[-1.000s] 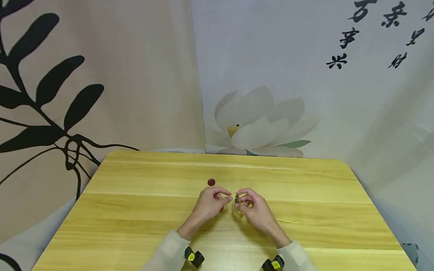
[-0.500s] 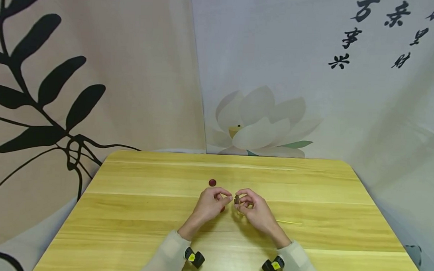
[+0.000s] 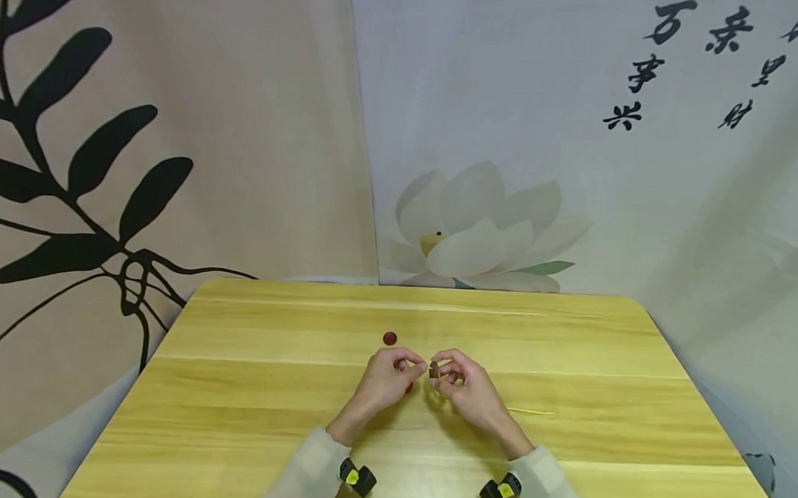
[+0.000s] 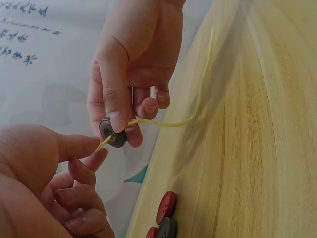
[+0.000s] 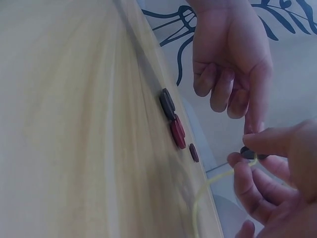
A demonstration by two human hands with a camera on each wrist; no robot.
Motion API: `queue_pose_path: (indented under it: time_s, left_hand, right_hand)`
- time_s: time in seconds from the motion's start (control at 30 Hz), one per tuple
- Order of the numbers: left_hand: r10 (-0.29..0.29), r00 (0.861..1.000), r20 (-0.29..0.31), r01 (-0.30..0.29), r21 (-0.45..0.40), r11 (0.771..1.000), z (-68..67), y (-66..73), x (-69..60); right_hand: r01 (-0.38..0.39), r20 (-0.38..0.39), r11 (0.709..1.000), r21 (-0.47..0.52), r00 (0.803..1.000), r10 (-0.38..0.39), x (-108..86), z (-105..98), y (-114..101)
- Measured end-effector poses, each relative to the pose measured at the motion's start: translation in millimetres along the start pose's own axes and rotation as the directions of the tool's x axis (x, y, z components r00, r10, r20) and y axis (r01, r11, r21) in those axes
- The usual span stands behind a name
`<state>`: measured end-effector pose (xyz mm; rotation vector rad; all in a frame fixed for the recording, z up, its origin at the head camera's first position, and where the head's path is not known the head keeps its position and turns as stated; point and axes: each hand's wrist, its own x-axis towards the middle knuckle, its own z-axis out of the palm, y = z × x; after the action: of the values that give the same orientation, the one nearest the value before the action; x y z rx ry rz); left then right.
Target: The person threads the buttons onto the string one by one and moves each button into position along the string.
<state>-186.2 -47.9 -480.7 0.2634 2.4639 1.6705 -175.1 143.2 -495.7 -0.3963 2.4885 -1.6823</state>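
Between the right hand's (image 3: 465,387) thumb and fingers a dark four-hole button (image 4: 113,135) is pinched above the table. A yellow cord (image 4: 171,124) runs through the button, and its long end hangs off behind the right fingers. On the other face a short end of cord pokes out, and the left hand (image 3: 384,380) pinches it between thumb and index finger, very close to the button. The left hand's other fingers are curled loosely.
On the wooden table (image 3: 267,420) lie a dark red button (image 3: 390,338), a red button (image 4: 166,207) and a dark button (image 4: 167,228) near the left hand. The cord's tail rests on the table to the right. A printed curtain (image 3: 278,127) hangs behind.
Both hands stay nearly in place. The held button sits slightly nearer to the left fingertips, and the head view has shifted a little.
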Motion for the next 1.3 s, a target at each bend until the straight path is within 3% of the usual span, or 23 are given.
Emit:
queue_pose_path:
  time_s: [0.2,1.3]
  left_hand:
    - [0.028,1.0,0.003,-0.028,-0.005,1.0,0.0,0.3,0.4]
    - [-0.008,1.0,-0.002,0.008,0.005,1.0,-5.0,1.5,-0.5]
  right_hand:
    - [0.016,0.007,1.0,-0.007,1.0,-0.016,-0.2,-0.4,-2.0]
    - [0.007,0.015,0.998,-0.064,1.0,-0.006,-0.1,-5.5,-3.2]
